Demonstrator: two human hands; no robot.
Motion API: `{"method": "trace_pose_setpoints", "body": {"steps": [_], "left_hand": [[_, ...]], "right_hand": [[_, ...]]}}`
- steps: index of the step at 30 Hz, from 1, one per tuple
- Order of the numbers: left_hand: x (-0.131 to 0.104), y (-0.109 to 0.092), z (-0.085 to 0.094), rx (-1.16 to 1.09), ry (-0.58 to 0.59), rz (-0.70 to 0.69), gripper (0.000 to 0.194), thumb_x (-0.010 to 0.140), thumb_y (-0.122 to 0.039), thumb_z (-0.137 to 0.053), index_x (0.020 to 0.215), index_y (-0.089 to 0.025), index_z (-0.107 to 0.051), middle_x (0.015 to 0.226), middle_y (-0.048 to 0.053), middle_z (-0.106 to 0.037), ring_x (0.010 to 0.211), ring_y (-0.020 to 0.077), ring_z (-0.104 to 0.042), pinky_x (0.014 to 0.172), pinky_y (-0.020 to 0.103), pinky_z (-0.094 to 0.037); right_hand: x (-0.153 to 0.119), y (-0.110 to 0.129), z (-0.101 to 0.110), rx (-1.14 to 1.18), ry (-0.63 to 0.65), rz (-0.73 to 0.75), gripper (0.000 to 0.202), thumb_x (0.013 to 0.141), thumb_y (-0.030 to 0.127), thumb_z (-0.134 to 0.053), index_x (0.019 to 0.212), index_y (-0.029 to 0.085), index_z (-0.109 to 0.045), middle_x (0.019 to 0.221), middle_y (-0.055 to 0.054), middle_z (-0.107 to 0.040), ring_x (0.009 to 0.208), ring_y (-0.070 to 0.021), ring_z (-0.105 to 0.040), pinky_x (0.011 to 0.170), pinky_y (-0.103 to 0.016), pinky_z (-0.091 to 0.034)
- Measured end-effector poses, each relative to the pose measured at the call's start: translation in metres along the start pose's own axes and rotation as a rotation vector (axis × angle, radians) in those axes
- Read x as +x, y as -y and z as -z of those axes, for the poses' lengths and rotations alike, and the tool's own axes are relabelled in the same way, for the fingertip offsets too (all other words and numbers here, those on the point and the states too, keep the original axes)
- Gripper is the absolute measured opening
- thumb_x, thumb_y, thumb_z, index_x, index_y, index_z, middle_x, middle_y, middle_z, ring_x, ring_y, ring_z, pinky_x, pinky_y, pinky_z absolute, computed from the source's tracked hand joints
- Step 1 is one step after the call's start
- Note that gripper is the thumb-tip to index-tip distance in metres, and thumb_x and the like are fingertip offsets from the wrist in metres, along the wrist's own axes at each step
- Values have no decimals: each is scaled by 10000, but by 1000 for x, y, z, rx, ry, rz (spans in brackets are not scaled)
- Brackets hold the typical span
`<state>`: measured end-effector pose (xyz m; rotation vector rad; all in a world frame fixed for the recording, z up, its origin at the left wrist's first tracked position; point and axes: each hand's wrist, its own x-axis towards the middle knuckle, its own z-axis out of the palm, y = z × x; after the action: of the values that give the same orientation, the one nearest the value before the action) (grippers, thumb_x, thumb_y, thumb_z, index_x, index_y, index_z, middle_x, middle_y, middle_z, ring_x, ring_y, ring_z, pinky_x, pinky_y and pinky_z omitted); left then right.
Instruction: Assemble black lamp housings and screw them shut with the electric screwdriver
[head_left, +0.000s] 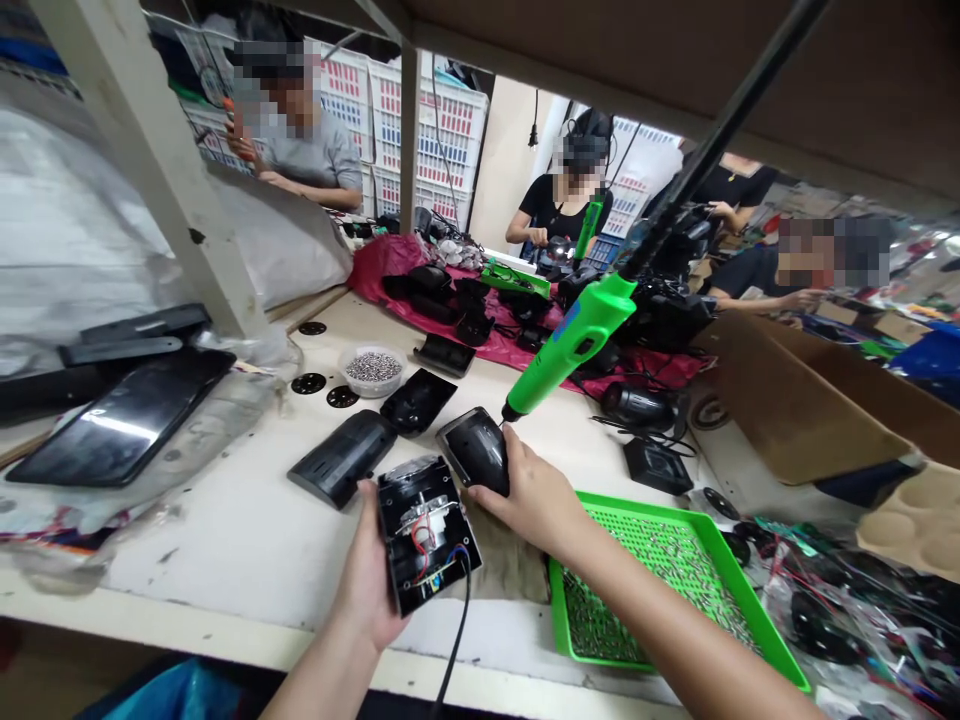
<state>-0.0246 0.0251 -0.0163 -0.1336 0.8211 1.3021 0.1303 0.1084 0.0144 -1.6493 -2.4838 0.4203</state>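
Observation:
My left hand (375,580) grips an open black plastic housing (429,535) by its left side. Inside the housing show a motor-like part, red and blue wires and several screw posts; a black cable runs down from it. My right hand (529,490) is closed on a glossy black plastic cover (476,450) just above the housing, held apart from it. A green electric screwdriver (574,345) hangs tilted, its tip close to my right fingers. Beside the held parts lie a curved black shell (343,458) and another black shell (418,402).
A bowl of small metal screws (373,370) and black discs (308,383) sit behind. On the right are a green tray (780,650) of screws, a cardboard box (795,400) and wires. A pink cloth (375,275) bears black parts. Several people work beyond the bench.

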Motion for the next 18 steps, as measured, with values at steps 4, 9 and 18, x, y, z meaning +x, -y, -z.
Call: {"method": "trace_pose_setpoints", "body": {"steps": [4, 9, 18], "left_hand": [[2, 0, 2, -13, 17, 34, 682, 881, -655, -375, 1235, -118, -601, 940, 155, -749, 962, 320, -694, 915, 498, -497], [-4, -2, -8, -14, -4, 65, 685, 895, -645, -344, 1222, -102, -602, 901, 140, -753, 910, 297, -706, 882, 465, -521], [-7, -1, -15, 21, -83, -12, 628, 922, -602, -319, 1226, -132, -604, 877, 120, -751, 899, 287, -703, 845, 451, -540]], "right_hand": [[3, -1, -13, -109, -2, 12, 824, 802, 452, -588, 1425, -19, -324, 1239, -295, -591, 1084, -392, -621, 843, -474, -507], [-13, -1, -8, -272, -108, 108, 763, 833, 465, -605, 1318, -103, -449, 1308, -361, -515, 1176, -435, -554, 918, -501, -494], [-90, 24, 6, 206, -165, 155, 277, 927, 414, -505, 1050, 180, -588, 880, -85, -684, 809, -257, -662, 694, -404, -542]]}}
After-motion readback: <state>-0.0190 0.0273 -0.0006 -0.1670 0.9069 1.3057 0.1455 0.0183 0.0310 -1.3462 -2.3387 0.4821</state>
